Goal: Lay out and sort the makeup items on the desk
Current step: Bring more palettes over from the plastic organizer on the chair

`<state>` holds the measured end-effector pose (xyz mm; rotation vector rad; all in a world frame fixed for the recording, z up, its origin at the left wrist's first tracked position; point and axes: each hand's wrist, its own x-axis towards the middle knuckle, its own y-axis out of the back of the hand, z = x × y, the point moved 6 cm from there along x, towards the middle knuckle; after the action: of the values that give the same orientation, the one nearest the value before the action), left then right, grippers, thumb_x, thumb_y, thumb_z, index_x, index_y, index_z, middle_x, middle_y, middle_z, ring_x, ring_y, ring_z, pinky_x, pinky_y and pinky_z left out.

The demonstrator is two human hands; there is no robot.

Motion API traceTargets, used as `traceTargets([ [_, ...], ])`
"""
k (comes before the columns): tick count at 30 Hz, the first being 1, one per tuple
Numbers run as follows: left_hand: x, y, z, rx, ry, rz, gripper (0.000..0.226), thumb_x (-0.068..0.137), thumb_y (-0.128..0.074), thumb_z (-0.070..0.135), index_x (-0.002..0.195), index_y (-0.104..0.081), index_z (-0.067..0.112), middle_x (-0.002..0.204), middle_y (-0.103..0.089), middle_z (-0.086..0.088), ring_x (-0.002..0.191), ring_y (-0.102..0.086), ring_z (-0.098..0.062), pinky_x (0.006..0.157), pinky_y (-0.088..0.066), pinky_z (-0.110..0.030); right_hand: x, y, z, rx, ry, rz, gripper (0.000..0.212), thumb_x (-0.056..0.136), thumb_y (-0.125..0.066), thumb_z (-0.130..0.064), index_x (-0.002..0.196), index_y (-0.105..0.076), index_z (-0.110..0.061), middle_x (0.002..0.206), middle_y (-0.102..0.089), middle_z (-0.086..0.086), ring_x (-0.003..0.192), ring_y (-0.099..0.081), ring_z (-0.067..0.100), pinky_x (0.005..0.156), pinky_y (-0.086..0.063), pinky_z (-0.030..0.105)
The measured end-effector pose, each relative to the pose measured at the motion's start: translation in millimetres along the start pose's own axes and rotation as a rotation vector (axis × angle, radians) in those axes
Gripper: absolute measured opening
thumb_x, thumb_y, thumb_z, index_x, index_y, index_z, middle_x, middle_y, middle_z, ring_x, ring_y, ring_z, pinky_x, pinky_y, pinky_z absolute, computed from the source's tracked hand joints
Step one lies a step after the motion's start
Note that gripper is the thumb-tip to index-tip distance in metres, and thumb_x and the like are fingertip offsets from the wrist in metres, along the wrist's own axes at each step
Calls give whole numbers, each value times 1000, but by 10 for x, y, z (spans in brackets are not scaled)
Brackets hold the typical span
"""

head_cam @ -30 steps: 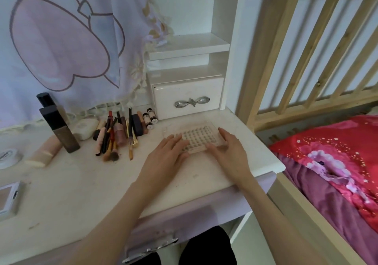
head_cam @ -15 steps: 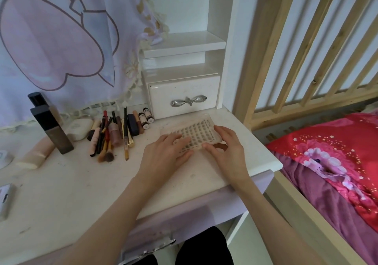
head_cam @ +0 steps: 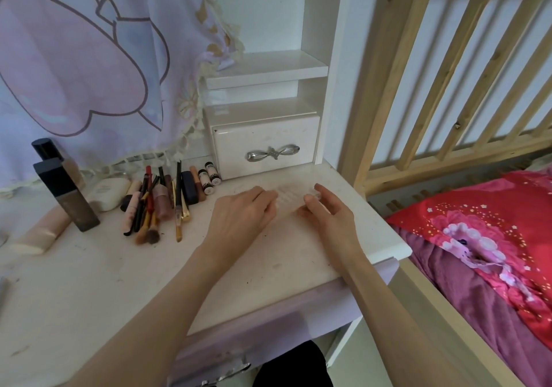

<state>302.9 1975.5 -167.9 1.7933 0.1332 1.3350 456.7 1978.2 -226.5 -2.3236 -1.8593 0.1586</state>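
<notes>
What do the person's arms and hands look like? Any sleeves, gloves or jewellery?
Both forearms are bare up to the frame's edge, with no sleeve in view. The left hand and right hand wear no gloves, and no rings, watch or bracelets show.

Soft dim daylight, faint shadows, wide-angle edge distortion, motion blur between hands.

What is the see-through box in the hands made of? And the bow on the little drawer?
The box looks like clear hard plastic: the desk shows through it, though it is blurred. The bow handle looks like shiny silver metal, maybe metal-coated plastic, since it glints.
</notes>
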Motion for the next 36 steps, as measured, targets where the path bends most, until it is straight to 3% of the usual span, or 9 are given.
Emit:
traceTargets([
  [5, -77, -104, -13, -152, 73, -167, 31, 87, -47, 39, 87, -72, 20, 90, -67, 5, 77, -64, -17, 48, -50, -27, 34, -26, 23, -107, 18, -17, 34, 87, -63, -7, 120, -58, -11, 101, -69, 5, 77, -67, 4, 79, -52, 16],
  [7, -106, -120, -47, -218, 186, -298, 37, 86, -51, 47, 106, -68, 21, 112, -63, 5, 99, -61, -17, 69, -56, -36, 47, -12, 25, -84, 2, -5, 29, 87, -62, -5, 116, -60, -8, 95, -71, 7, 72, -67, 7, 73, -52, 15],
  [10, -159, -156, -82, -236, 258, -458, 47, 88, -54, 45, 132, -50, 27, 141, -44, 9, 128, -41, -10, 100, -37, -29, 49, -5, 6, -71, 7, 11, 23, 86, -63, -3, 109, -62, -4, 90, -70, 8, 64, -67, 6, 67, -52, 13],
  [16, -58, -14, -116, -407, 329, -350, 29, 86, -62, 27, 113, -67, 17, 112, -68, 3, 102, -62, -14, 91, -41, -21, -3, -42, -16, -46, 36, -11, 24, 86, -64, -6, 109, -59, -4, 85, -68, 10, 66, -66, 9, 75, -55, 19],
  [20, 51, 85, -38, -484, 298, -331, 27, 85, -58, 34, 99, -71, 14, 90, -71, -7, 80, -64, -24, 78, -46, -30, -15, -93, -42, -78, 65, -84, 26, 92, -57, -22, 103, -65, 0, 89, -70, 6, 84, -67, 14, 81, -53, 26],
  [25, 84, 114, -74, -607, 405, -358, 27, 86, -65, 24, 112, -68, 17, 107, -68, 8, 92, -58, 3, 79, -37, 1, -43, -128, -48, -168, 59, -109, 45, 91, -53, -40, 130, -55, -16, 107, -68, -7, 99, -66, 7, 96, -49, 31],
  [30, 47, 63, -156, -764, 543, -443, 22, 82, -69, 24, 104, -71, 23, 90, -67, 19, 92, -64, -3, 87, -46, -17, -89, -168, -82, -170, 62, -128, 49, 91, -56, -33, 135, -49, -12, 84, -66, -35, 92, -68, 4, 94, -50, 26],
  [33, 9, -15, -140, -841, 571, -486, 18, 82, -69, 28, 99, -71, 30, 97, -69, 19, 96, -63, -1, 92, -46, -18, -92, -165, -72, -116, 35, -123, 49, 89, -61, -23, 133, -47, -8, 90, -72, -9, 87, -70, 8, 80, -52, 18],
  [36, -27, -103, -81, -700, 478, -526, 22, 86, -64, 22, 107, -69, 26, 114, -66, 11, 109, -56, -2, 95, -37, -14, -68, -143, -11, 23, -30, -150, 45, 90, -59, -11, 133, -44, -13, 87, -74, 6, 86, -71, 20, 89, -53, 32],
])
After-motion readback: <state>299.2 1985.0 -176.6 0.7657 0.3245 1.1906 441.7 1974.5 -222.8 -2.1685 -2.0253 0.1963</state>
